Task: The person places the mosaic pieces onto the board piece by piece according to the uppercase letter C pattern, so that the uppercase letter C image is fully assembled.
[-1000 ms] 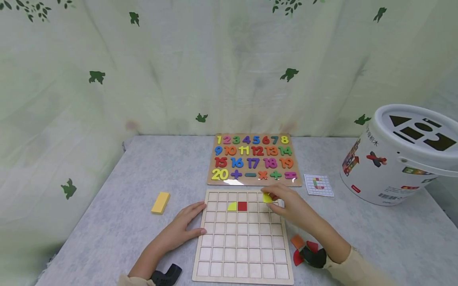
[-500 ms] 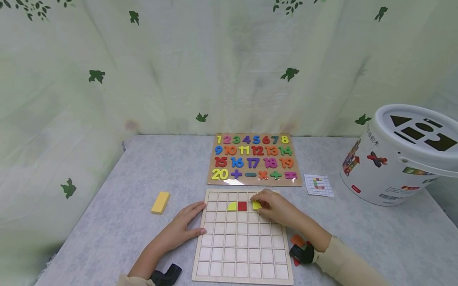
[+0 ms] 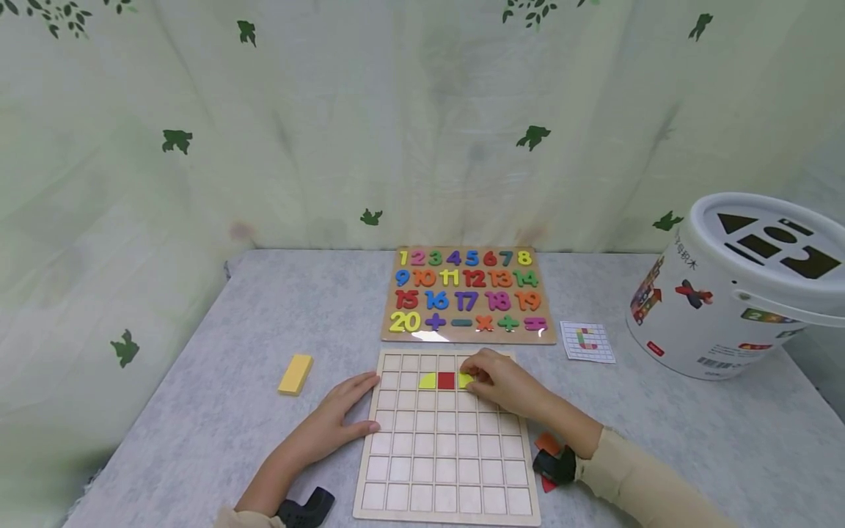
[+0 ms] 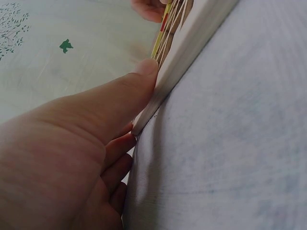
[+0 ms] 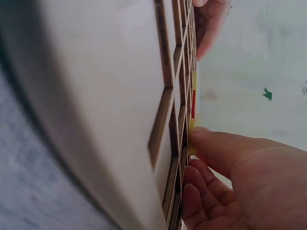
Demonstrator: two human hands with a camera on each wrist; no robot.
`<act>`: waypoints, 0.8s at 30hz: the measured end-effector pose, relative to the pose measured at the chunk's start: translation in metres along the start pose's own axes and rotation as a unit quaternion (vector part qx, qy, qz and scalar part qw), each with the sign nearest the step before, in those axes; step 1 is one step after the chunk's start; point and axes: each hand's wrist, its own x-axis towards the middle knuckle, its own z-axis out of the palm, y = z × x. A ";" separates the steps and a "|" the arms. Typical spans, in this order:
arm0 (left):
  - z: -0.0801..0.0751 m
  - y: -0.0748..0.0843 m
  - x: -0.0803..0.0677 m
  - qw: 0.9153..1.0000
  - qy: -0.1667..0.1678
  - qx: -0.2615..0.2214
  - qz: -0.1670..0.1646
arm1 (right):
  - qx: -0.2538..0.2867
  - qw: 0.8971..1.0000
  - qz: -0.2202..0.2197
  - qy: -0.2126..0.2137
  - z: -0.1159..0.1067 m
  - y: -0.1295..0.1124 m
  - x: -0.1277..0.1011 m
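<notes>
My right hand (image 3: 505, 385) lies over the far rows of the wooden grid board (image 3: 449, 469), its fingertips curled down onto a yellow piece (image 3: 465, 380) that sits in the cell just right of the red square (image 3: 446, 380); the thumb and fingers close on this piece, as the right wrist view confirms, where a fingertip (image 5: 204, 139) presses the yellow edge against the grid ribs. I judge that the grip is kept low and pinched so that the piece drops squarely between the ribs. A second yellow piece (image 3: 428, 380) lies just left of the red square, so the three form one row. My left hand (image 3: 343, 418) rests flat on the table (image 3: 218, 411) at the board's left edge, fingers straight and together, thumb (image 4: 139, 79) laid against the rim; it appears to brace the board against sliding. A yellow block (image 3: 295, 374) lies apart on the left. Loose orange and red pieces (image 3: 546, 444) wait under my right wrist, within reach. A pattern card (image 3: 587, 342) lies to the right, beyond the board's far corner, where I can read it. The number puzzle (image 3: 469, 295) and the white bucket (image 3: 733, 293) stand farther off.
</notes>
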 end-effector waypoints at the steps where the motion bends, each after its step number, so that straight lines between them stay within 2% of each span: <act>1: 0.000 0.000 0.000 1.000 0.000 0.001 0.000 | -0.002 1.000 0.000 0.000 0.000 -0.001 0.000; 11: -0.001 -0.001 0.000 1.000 -0.006 -0.001 -0.003 | 0.022 0.999 0.021 -0.033 -0.012 -0.007 -0.007; 16: -0.001 0.000 0.001 1.000 -0.010 -0.004 -0.010 | 0.049 0.998 0.040 -0.011 -0.032 -0.011 -0.025; 20: -0.001 -0.001 0.001 1.000 -0.006 0.002 -0.004 | 0.039 0.998 0.039 0.014 -0.050 -0.008 -0.043; 24: -0.001 -0.001 0.001 1.000 -0.002 0.006 0.005 | 0.030 0.998 0.054 0.014 -0.061 0.005 -0.063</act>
